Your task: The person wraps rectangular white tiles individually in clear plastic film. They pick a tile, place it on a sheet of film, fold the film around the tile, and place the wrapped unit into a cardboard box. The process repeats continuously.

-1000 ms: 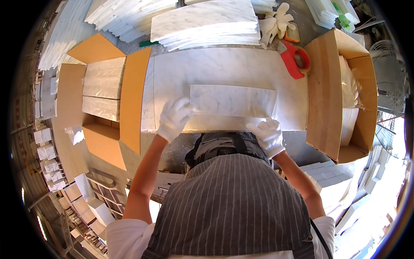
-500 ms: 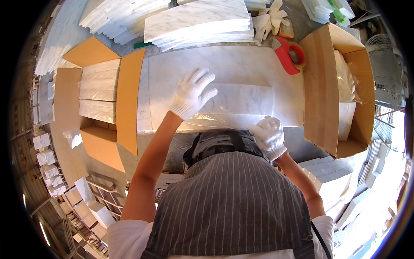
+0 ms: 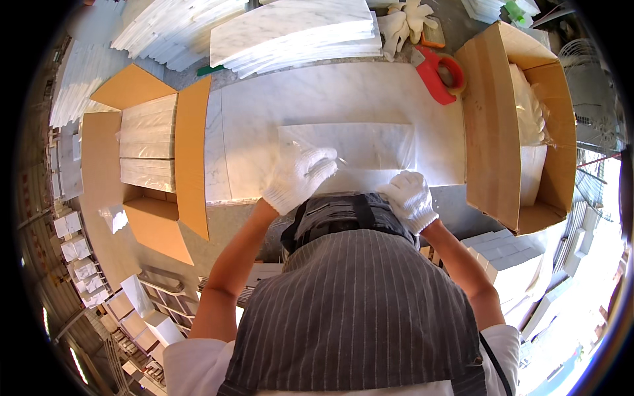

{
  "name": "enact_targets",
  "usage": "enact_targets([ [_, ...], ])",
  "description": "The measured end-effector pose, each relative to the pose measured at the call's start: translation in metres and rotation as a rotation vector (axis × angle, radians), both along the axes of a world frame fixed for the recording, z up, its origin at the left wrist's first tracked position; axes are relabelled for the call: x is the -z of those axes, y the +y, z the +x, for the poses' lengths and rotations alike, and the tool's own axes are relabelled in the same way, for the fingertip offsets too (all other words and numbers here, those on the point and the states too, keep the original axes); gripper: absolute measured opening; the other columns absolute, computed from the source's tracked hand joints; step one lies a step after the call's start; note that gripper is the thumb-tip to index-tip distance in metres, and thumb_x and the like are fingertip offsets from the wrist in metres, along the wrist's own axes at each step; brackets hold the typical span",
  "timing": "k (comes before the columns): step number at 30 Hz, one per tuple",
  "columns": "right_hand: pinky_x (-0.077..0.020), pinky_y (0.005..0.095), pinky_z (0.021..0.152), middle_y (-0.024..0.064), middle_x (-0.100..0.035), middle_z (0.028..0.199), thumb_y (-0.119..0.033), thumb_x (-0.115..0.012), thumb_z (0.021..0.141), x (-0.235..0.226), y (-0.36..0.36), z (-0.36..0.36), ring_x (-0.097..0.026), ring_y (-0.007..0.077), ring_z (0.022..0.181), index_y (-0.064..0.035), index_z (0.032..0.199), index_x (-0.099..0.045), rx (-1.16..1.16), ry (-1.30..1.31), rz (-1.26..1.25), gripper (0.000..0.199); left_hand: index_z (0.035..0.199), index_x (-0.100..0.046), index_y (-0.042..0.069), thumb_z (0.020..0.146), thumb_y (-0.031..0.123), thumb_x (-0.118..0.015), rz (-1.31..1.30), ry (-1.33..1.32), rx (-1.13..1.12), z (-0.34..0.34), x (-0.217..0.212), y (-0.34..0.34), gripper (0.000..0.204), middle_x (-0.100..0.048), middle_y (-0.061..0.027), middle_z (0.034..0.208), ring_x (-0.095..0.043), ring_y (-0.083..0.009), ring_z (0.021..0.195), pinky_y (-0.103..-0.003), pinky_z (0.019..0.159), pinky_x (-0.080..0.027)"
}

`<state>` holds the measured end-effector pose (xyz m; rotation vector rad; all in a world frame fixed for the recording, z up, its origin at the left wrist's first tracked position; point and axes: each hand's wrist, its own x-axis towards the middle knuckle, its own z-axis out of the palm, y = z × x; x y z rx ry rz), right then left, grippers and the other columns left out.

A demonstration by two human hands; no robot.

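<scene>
A marble tile [image 3: 350, 135], covered by shiny clear plastic wrap [image 3: 383, 157], lies on a larger pale marble slab [image 3: 264, 99] in front of me. My left hand [image 3: 300, 177], in a white knit glove, is at the tile's near left corner, its fingers drawn together on the wrap. At the near right corner my right hand [image 3: 411, 200], gloved the same way, is closed in a loose fist. What its fingers hold is hidden from this angle.
Open cardboard boxes stand left [image 3: 191, 158] and right [image 3: 489, 125], both containing plastic-wrapped tiles. A red tape dispenser [image 3: 437, 74] rests at the slab's far right. Spare white gloves [image 3: 395, 32] and stacked marble tiles [image 3: 290, 30] are beyond it.
My left hand has come nearer to me and its spread fingers have closed together. The right hand stays closed at almost the same place. My view has shifted slightly.
</scene>
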<state>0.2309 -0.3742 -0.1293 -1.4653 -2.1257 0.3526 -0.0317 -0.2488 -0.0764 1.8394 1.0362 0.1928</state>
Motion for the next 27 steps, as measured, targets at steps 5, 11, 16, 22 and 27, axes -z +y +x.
enact_targets([
  [5,-0.0481,0.0432,0.071,0.0061,-0.060,0.077,-0.014,-0.060,0.081,0.017,-0.015,0.008,-0.062,0.0280,0.081,-0.0193,0.091,-0.071,-0.132,-0.241,-0.258,0.016,0.120,-0.068,0.011,0.087,0.035,-0.071,0.892,0.045,0.267,0.036,0.042,0.006,0.041,-0.059,-0.0106,0.137,-0.052,-0.0323,0.128,-0.052,0.111,-0.037],
  [11,-0.0536,0.0464,0.080,0.0102,-0.071,0.103,-0.017,-0.063,0.090,-0.063,0.020,-0.013,-0.068,0.0320,0.091,-0.0135,0.099,-0.071,0.005,-0.003,-0.094,0.014,0.129,-0.062,0.017,0.084,0.042,-0.066,0.864,-0.071,0.502,0.059,0.081,-0.025,0.052,-0.057,-0.0099,0.139,-0.049,-0.0313,0.132,-0.051,0.115,-0.032],
  [16,-0.0383,0.0493,0.109,0.0133,-0.066,0.121,-0.027,-0.069,0.085,-0.027,0.071,-0.065,-0.058,0.0323,0.118,-0.0127,0.127,-0.065,0.240,0.142,0.011,0.045,0.119,-0.066,0.016,0.085,0.030,-0.061,0.374,0.000,0.376,0.065,0.088,-0.046,0.037,-0.063,-0.0089,0.128,-0.052,-0.0313,0.126,-0.048,0.110,-0.038],
  [22,-0.0299,0.0523,0.116,0.0108,-0.058,0.139,-0.033,-0.055,0.093,0.041,0.036,-0.009,-0.048,0.0328,0.134,-0.0170,0.130,-0.066,0.455,-0.240,-0.041,0.042,0.121,-0.066,0.012,0.083,0.021,-0.070,0.446,-0.237,0.392,0.039,0.051,-0.025,0.040,-0.058,-0.0122,0.135,-0.050,-0.0354,0.129,-0.052,0.111,-0.037],
  [27,-0.0362,0.0498,0.111,0.0066,-0.059,0.134,-0.035,-0.059,0.090,0.048,0.033,-0.002,-0.051,0.0300,0.130,-0.0191,0.123,-0.068,0.479,-0.205,0.075,0.037,0.126,-0.064,0.012,0.083,0.028,-0.070,0.801,0.057,0.076,0.013,0.034,-0.004,0.046,-0.057,-0.0144,0.135,-0.049,-0.0366,0.128,-0.054,0.109,-0.036],
])
